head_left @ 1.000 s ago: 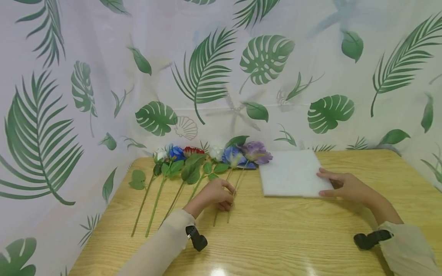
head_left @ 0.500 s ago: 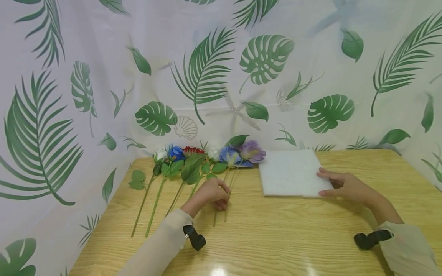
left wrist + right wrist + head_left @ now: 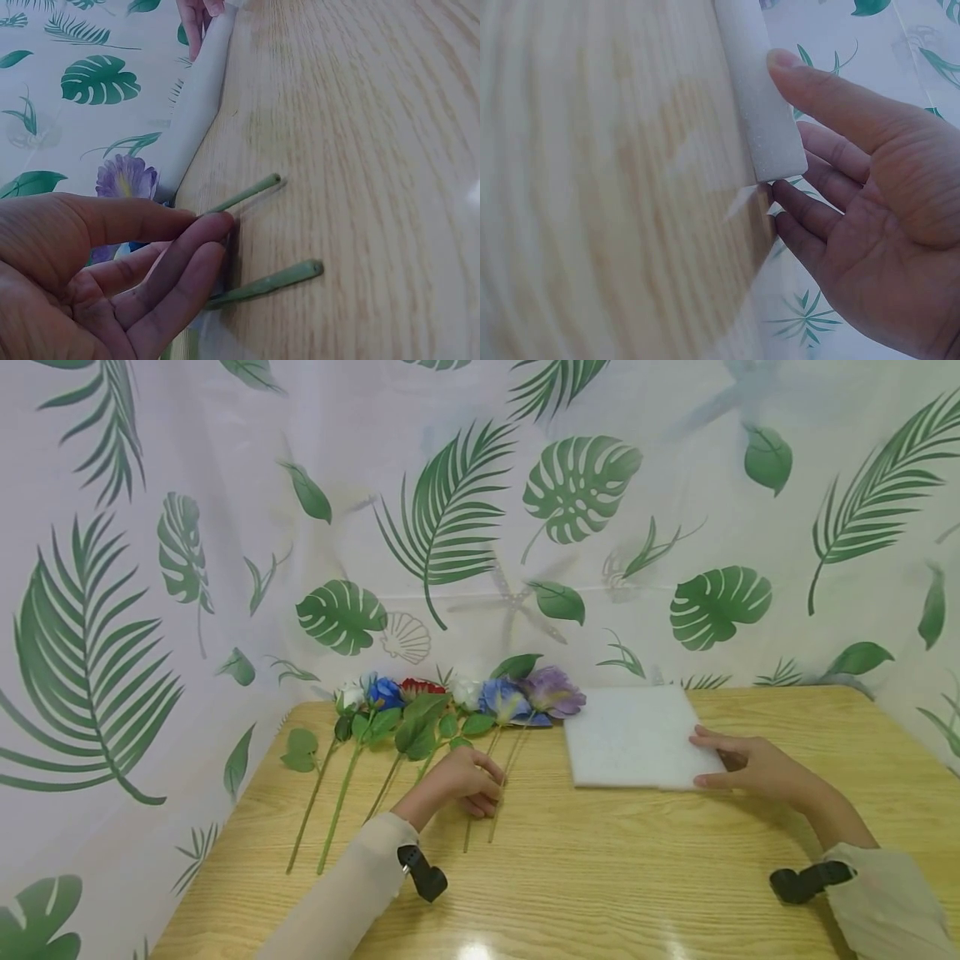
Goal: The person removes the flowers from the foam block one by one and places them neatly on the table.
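Note:
My left hand pinches the thin green stem of a purple flower between thumb and fingers. Beside it, under the same hand, lies the stem of another flower, most likely the light blue one. The purple bloom touches or overlaps the left edge of a flat white foam board. At the board's right front corner, my right hand holds the edge, thumb near the front and fingers along the side. In the right wrist view, the thumb lies against the board's thick edge.
Left of my left hand, more flowers lie side by side with stems toward me: a white rose, a blue rose, a red flower and another white flower. A leaf-printed curtain stands behind the wooden table.
The left hand has shifted slightly left with the purple flower, whose bloom moved closer to the light blue one, then slightly back right. The right hand and the foam board have stayed in place.

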### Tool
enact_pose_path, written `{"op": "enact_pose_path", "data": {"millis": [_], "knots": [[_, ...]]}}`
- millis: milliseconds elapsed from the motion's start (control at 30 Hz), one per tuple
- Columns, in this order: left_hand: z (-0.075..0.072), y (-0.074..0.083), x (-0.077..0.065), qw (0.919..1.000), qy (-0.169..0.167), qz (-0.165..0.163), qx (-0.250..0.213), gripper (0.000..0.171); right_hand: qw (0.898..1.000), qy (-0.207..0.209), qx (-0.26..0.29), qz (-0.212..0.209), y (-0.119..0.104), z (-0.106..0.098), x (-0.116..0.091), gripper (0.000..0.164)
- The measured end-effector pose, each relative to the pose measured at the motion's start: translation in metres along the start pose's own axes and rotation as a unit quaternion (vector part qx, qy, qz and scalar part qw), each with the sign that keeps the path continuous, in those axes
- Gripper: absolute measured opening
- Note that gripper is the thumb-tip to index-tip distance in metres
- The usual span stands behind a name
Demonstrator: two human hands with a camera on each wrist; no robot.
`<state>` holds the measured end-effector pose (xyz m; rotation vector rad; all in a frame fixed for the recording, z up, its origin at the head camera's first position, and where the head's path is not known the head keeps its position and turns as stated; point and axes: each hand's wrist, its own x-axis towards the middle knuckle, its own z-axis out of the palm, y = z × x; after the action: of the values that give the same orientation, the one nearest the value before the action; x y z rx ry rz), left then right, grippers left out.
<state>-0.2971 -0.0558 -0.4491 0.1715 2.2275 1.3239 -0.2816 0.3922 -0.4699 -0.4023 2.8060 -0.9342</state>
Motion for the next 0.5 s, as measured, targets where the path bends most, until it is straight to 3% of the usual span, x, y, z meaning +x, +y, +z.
{"op": "enact_pose_path", "data": {"millis": [333,500], "knots": [[-0.0011,0.0016,0.0032,0.9993,-0.013,-0.018,-0.029,0.022,1.0,-0.001,0.007,0.004,0.0033,0.0011,0.0008,0.082],[-0.0024,0.0025,0.0041,0.9994,-0.015,-0.022,-0.021,0.018,1.0,-0.001,0.009,0.002,0.0034,0.0011,0.0012,0.082]]}}
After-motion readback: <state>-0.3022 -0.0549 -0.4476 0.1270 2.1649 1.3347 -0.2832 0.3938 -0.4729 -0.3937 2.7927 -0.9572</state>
